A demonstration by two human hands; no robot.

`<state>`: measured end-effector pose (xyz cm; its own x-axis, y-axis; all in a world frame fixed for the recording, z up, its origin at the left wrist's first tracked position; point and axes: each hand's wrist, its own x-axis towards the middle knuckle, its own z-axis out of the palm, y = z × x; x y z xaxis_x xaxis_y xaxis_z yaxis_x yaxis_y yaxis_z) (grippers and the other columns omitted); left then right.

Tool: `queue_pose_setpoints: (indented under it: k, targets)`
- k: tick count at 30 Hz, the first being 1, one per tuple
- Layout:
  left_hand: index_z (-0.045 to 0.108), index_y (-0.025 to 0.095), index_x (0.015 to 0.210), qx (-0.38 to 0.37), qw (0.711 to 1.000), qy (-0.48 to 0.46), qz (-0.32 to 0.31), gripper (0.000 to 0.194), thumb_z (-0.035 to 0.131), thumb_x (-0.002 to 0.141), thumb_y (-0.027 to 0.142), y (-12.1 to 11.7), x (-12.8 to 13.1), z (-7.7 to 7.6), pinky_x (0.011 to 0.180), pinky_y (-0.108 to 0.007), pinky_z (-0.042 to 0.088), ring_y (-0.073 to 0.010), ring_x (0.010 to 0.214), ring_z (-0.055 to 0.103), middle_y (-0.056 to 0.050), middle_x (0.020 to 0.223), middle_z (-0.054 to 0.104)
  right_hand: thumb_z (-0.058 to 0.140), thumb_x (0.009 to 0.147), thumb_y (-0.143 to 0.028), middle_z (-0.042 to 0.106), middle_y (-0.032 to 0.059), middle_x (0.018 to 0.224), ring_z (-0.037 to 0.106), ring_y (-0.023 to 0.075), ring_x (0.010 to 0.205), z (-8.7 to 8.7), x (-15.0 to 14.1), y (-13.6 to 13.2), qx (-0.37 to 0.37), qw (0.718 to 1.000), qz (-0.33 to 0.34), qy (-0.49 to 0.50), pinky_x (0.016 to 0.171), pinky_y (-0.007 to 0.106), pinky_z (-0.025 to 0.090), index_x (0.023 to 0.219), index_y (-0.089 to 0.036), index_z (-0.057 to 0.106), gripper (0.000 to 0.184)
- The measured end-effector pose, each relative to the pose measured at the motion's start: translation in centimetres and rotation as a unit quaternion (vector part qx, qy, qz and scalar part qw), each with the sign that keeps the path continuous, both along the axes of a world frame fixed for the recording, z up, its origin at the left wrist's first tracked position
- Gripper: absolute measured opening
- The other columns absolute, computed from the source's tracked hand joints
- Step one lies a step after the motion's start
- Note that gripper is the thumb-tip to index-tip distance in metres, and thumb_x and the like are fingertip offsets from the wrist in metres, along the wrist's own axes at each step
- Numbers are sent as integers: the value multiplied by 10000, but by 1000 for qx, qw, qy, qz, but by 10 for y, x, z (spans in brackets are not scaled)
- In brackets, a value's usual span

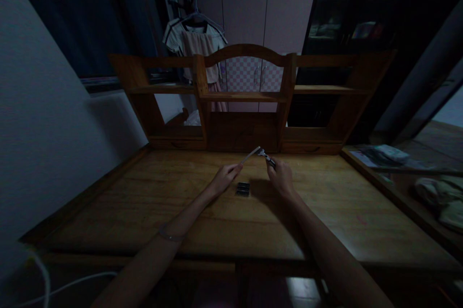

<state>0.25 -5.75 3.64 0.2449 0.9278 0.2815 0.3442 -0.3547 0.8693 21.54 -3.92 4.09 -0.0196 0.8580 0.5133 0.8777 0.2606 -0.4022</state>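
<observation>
My left hand [224, 176] is closed in a pinch on a thin pale stick [250, 155] that slants up to the right. My right hand [280, 176] is closed round a small dark tool with a metal tip [265, 156]. The stick's end and the tool's tip meet above the wooden desk [152, 202]. A small dark ridged block [243, 189] lies on the desk between and just below the two hands, touched by neither. A thin bracelet circles my left wrist.
A wooden shelf unit [246, 100] stands along the desk's back edge. Clothes [197, 45] hang behind it, by a pale wardrobe. Papers and cloth [387, 154] lie on a side surface at the right. A white cable [43, 279] runs at the lower left.
</observation>
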Motion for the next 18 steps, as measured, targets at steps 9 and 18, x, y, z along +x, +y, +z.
queue_pose_setpoints:
  k: [9, 18]
  targets:
    - [412, 164, 612, 31, 999, 10, 19, 461, 382, 852, 556, 2, 0, -2, 516, -227, 243, -94, 556, 327, 35, 580, 356, 397, 906, -269, 693, 96, 832, 601, 194, 725, 0, 0, -1, 11, 1000, 6, 0, 600, 259, 275, 969, -180, 671, 294]
    - [422, 161, 618, 37, 999, 22, 7, 463, 351, 875, 539, 2, 1, -4, 523, -232, 238, -93, 548, 341, 37, 572, 360, 401, 911, -289, 695, 90, 815, 600, 186, 690, -2, 0, 2, 11, 1000, 4, -9, 580, 269, 245, 969, -182, 675, 300]
